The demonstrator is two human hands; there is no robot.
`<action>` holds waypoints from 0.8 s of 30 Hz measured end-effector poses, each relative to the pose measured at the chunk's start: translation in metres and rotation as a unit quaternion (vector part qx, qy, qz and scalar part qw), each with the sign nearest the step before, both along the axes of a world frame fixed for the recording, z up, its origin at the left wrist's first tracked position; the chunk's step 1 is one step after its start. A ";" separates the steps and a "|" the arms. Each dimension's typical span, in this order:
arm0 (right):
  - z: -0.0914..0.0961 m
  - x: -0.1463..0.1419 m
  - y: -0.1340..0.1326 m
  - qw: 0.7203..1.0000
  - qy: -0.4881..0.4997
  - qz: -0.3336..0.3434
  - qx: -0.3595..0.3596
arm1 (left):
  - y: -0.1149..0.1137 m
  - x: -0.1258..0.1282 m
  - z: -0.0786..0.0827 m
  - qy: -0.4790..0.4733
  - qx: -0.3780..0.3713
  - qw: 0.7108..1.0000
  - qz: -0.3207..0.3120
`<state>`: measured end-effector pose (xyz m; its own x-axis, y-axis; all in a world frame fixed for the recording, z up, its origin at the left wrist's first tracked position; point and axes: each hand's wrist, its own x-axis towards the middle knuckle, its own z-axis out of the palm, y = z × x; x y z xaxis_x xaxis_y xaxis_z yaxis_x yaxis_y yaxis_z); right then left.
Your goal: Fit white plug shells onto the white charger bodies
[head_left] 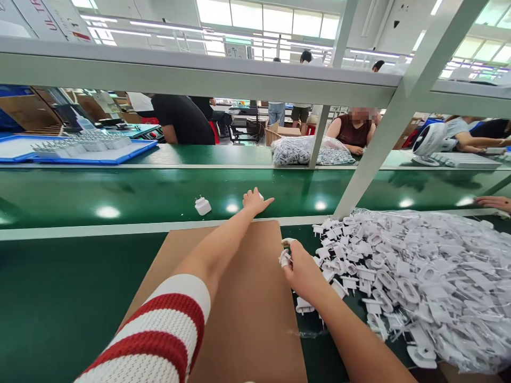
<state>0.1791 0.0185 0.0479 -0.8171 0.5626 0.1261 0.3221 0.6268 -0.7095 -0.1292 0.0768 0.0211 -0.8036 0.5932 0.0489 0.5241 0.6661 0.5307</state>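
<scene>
My left hand reaches out over the green conveyor belt, fingers closed on a small white part that barely shows. A white plug adapter lies on the belt just left of it. My right hand is at the left edge of a big heap of white plug parts, pinching one white part between thumb and fingers. Both forearms cross a brown cardboard sheet; the left arm wears a red-and-white striped sleeve.
A grey metal frame with slanted posts stands over the belt. Beyond it lie a blue tray of parts, a clear bag of parts and a small white fan. Other people work at the far side; someone's hand shows at right.
</scene>
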 end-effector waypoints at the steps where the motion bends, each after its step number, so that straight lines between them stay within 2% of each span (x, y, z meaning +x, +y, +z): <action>1: -0.002 0.000 -0.001 1.000 -0.002 0.005 0.004 | 0.005 0.002 -0.004 -0.009 0.005 1.000 0.010; 3: -0.004 0.001 -0.002 1.000 -0.006 0.015 0.007 | 0.012 0.004 -0.010 -0.023 0.023 0.999 0.035; 6: 0.000 0.001 -0.003 0.999 -0.030 0.035 0.011 | 0.010 0.001 -0.011 -0.046 0.075 0.994 0.064; 10: 0.009 0.003 -0.007 0.994 -0.080 0.066 0.043 | -0.007 -0.002 -0.005 -0.102 0.181 0.976 0.066; 13: 0.007 0.003 -0.008 0.993 -0.084 0.070 0.033 | -0.026 0.006 0.002 -0.168 0.280 0.943 0.061; 15: 0.004 0.001 -0.006 0.997 -0.037 0.059 -0.018 | -0.042 0.017 0.007 -0.235 0.339 0.909 0.057; 17: 0.002 -0.001 -0.004 0.992 0.044 0.045 -0.106 | -0.064 0.030 0.013 -0.318 0.380 0.867 0.053; 20: 0.007 -0.003 0.000 0.951 0.159 0.031 -0.265 | -0.108 0.052 0.022 -0.431 0.416 0.799 0.052; 22: 0.013 -0.003 0.001 0.920 0.186 0.027 -0.343 | -0.142 0.067 0.027 -0.513 0.450 0.730 0.040; 24: 0.020 -0.002 0.002 0.903 0.178 0.024 -0.391 | -0.174 0.086 0.030 -0.589 0.476 0.653 0.013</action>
<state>0.1768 0.0206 0.0681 -0.8289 0.5583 -0.0341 -0.0282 -0.1025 -0.9943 -0.0433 -0.0968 0.0513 -0.6252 0.7301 -0.2758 -0.6262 -0.2584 0.7356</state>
